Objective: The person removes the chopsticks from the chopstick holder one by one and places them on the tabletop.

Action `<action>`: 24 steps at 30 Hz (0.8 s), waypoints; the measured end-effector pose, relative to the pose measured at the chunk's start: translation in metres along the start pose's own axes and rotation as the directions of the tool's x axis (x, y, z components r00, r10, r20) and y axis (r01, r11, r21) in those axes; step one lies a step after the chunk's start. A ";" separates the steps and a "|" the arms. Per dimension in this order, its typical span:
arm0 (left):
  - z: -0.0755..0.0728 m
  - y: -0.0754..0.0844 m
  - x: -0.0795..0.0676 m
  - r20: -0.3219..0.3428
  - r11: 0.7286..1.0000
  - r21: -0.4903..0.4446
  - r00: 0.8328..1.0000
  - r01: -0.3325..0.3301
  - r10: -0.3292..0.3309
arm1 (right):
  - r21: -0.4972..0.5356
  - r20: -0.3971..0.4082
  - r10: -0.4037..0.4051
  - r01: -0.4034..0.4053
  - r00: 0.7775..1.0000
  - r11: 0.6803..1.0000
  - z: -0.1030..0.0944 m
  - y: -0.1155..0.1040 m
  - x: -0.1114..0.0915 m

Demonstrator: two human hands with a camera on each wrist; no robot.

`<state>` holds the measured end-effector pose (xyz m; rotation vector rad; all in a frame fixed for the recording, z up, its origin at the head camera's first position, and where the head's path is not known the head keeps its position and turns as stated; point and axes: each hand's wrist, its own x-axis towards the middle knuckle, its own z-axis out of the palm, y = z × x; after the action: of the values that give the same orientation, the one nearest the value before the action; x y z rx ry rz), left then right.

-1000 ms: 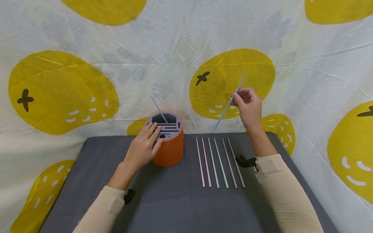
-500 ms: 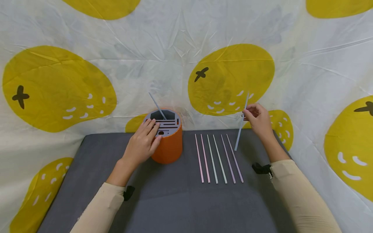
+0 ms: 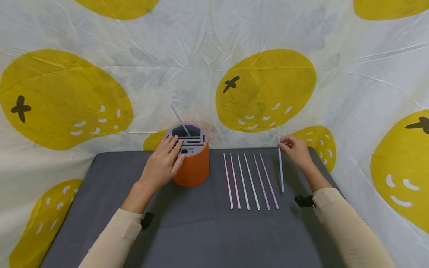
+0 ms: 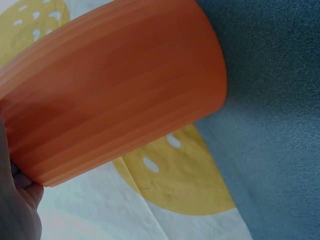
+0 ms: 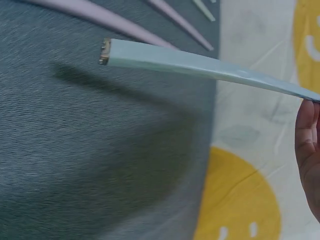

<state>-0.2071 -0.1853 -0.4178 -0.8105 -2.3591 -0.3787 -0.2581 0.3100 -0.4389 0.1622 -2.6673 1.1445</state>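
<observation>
My right hand (image 3: 296, 150) pinches a pale blue chopstick (image 3: 281, 171) near its far end between thumb and fingers. Its thick near end points toward me, close over the table in the right wrist view, with a shadow beside it. My left hand (image 3: 161, 163) rests on the slotted grey top (image 3: 195, 150) of an orange cylindrical utensil holder (image 3: 192, 173), fingers laid across it and thumb at the rim. Another pale blue chopstick (image 3: 179, 118) leans out of the holder's large rear opening; its lower end is hidden. The left wrist view shows the holder's orange side (image 4: 115, 85).
Right of the holder lies a row of chopsticks: two pink (image 3: 228, 180), two pale green (image 3: 242, 181), two lilac (image 3: 261, 180). They lie side by side on the dark grey tabletop (image 3: 201, 238). A white cloth (image 3: 161, 85) with yellow fruit prints hangs behind the table.
My right hand has moved right and down with the blue chopstick, which has swung from a slant to nearly parallel with the row. The left hand has stayed on the holder.
</observation>
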 end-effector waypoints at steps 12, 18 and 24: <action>-0.001 0.001 -0.003 0.005 1.000 -0.008 1.000 0.004 -0.004 | -0.054 0.154 0.133 -0.126 0.979 0.991 0.019 0.034 -0.012; 0.000 0.000 -0.003 0.004 1.000 -0.008 1.000 -0.001 0.001 | -0.046 0.207 0.184 -0.178 0.961 0.983 0.024 0.044 -0.016; 0.002 -0.001 -0.004 -0.011 1.000 -0.012 1.000 -0.005 0.005 | -0.026 0.245 0.262 -0.263 0.934 0.964 0.031 0.058 -0.017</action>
<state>-0.2062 -0.1867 -0.4220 -0.8181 -2.3467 -0.3943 -0.2578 0.3272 -0.5046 -0.0590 -2.9755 1.2874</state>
